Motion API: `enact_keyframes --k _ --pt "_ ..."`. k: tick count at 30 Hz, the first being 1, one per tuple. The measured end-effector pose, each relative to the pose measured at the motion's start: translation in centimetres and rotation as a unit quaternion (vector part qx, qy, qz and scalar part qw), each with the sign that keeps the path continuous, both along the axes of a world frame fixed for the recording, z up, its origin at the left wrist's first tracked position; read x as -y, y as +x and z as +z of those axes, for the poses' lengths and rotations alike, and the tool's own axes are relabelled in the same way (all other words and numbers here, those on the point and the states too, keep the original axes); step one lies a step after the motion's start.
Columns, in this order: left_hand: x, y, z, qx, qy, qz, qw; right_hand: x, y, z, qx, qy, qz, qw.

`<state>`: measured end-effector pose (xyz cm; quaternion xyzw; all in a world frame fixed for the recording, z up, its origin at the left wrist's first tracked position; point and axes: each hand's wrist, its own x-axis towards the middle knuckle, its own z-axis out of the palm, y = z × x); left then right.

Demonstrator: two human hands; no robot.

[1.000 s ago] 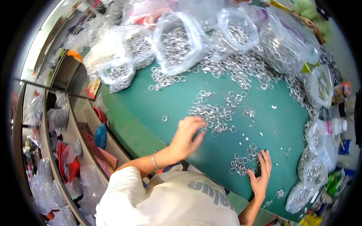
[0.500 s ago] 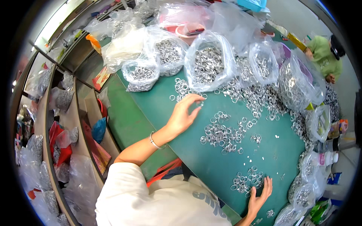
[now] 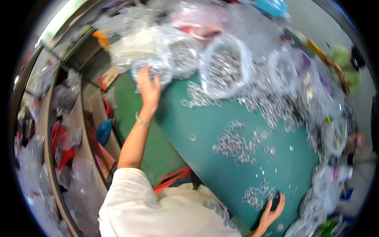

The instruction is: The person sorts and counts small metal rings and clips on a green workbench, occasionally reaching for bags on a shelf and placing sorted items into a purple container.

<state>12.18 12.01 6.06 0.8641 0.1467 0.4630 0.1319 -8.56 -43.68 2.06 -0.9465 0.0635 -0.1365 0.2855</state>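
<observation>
My left hand [image 3: 149, 90] is over the front of a small clear bag [image 3: 165, 75] of silver metal rings at the table's left edge. Its thumb stands apart from its fingers and I see nothing held, though motion blurs the fingertips. At the lower right, my right hand [image 3: 272, 213] rests on its side on the green table, open, thumb and fingers apart. Beside it lies a small group of rings [image 3: 256, 194]. A larger loose pile of rings [image 3: 235, 145] is mid-table, and a single ring [image 3: 192, 137] lies apart, left of it.
Open bags of rings [image 3: 225, 69] line the far side, with loose rings [image 3: 272, 108] heaped before them. More bags [image 3: 321, 185] stand along the right edge. Shelves [image 3: 75, 130] with bagged goods are on the left. Another person in green [image 3: 341, 65] is at the far right.
My left hand has moved left and away, from the ring cluster near the large bag to the small bag. A single ring now lies alone on the table. My right hand stays about where it was.
</observation>
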Motion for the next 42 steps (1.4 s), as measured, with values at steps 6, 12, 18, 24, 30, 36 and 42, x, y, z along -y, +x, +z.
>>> enact_keyframes --k 6,12,18,24,30,36,42 --pt "18.2 -6.1 1.0 -0.086 -0.162 -0.345 0.921 1.3 -1.2 1.1 -0.001 0.148 -0.058 0.987" --pt "31.1 -10.7 -2.1 -0.343 -0.146 -0.697 0.613 0.0 -0.2 2.5 -0.008 0.076 -0.021 0.997" --pt "35.1 -10.8 -3.8 -0.363 0.019 -0.72 0.591 -0.5 -0.9 2.5 -0.061 0.092 0.068 0.992" --pt "35.4 -9.8 -3.2 -0.354 -0.138 -0.688 0.618 -0.1 -0.3 2.0 -0.001 0.203 0.025 0.979" --pt "36.8 -9.6 -4.7 -0.334 -0.024 -0.698 0.633 -1.0 1.3 1.3 -0.035 0.078 0.122 0.989" --pt "35.3 -10.4 -3.6 -0.339 -0.104 -0.665 0.657 0.0 -0.2 1.1 0.0 0.152 0.106 0.983" --pt "36.2 -9.7 -3.5 -0.366 0.015 -0.65 0.666 -0.8 0.5 1.1 -0.039 0.092 0.141 0.985"
